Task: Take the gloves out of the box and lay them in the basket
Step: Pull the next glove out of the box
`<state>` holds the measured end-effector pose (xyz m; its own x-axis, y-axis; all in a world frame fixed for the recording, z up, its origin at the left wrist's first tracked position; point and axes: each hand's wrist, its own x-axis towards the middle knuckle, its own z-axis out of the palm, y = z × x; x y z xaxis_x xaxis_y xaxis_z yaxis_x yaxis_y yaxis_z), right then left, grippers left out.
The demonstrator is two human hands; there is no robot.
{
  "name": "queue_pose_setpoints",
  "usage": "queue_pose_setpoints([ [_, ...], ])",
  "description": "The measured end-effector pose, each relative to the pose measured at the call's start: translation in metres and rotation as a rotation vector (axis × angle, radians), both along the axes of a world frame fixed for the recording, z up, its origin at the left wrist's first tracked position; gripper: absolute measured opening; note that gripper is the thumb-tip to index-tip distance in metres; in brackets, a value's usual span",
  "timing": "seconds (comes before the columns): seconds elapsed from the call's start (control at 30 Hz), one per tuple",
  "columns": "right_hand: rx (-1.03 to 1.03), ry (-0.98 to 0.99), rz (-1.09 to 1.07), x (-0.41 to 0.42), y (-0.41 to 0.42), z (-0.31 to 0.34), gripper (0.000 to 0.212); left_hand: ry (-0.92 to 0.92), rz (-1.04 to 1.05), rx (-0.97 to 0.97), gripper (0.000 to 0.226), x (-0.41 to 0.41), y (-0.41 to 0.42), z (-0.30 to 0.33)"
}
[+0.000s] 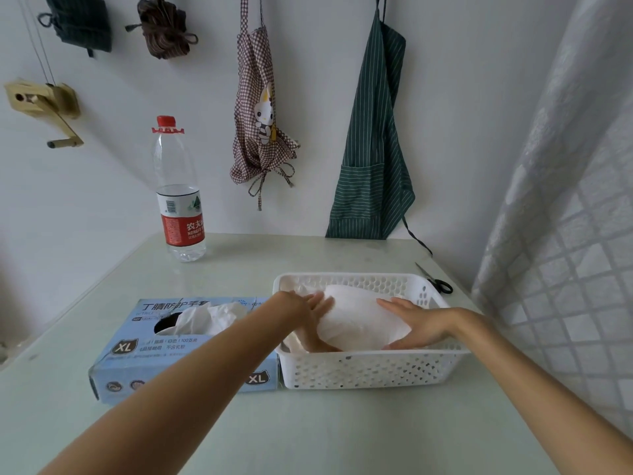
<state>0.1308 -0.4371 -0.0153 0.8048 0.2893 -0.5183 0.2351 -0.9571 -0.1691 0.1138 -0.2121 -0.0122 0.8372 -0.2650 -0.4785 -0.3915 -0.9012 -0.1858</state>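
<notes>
A white perforated basket (370, 370) stands on the pale table, and white gloves (356, 320) lie piled inside it. My left hand (313, 315) reaches into the basket's left side, fingers straight, touching the left of the pile. On the pile's right side my right hand (416, 323) rests flat with straight fingers. Left of the basket and touching it lies a blue glove box (137, 347) marked XL. A white glove (205, 318) sticks up out of the box's top opening.
A plastic water bottle (180, 197) with a red cap stands at the back left of the table. Black-handled scissors (436, 281) lie behind the basket's right corner. Aprons (371, 149) hang on the wall behind, and a tiled wall runs along the right.
</notes>
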Motion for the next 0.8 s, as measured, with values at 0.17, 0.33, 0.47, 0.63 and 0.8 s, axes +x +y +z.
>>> queue_pose_setpoints([
  [0.17,0.1,-0.002,-0.029,0.005,-0.006,0.008,0.098,-0.02,0.018,-0.065,0.113,0.001,0.004,0.012],
  [0.33,0.143,-0.112,-0.076,0.007,-0.013,0.011,0.081,-0.078,0.07,-0.094,0.122,-0.002,0.014,0.02],
  [0.47,0.173,-0.101,-0.101,0.004,-0.012,-0.001,0.08,-0.114,0.03,-0.042,0.113,-0.007,0.013,0.007],
  [0.63,0.312,-0.199,-0.143,0.001,-0.011,0.018,0.065,-0.146,0.068,-0.272,0.119,-0.01,0.028,0.013],
  [0.8,0.466,-0.467,-0.118,-0.008,0.01,0.035,0.037,-0.298,0.091,-0.478,0.075,-0.024,0.095,0.03],
])
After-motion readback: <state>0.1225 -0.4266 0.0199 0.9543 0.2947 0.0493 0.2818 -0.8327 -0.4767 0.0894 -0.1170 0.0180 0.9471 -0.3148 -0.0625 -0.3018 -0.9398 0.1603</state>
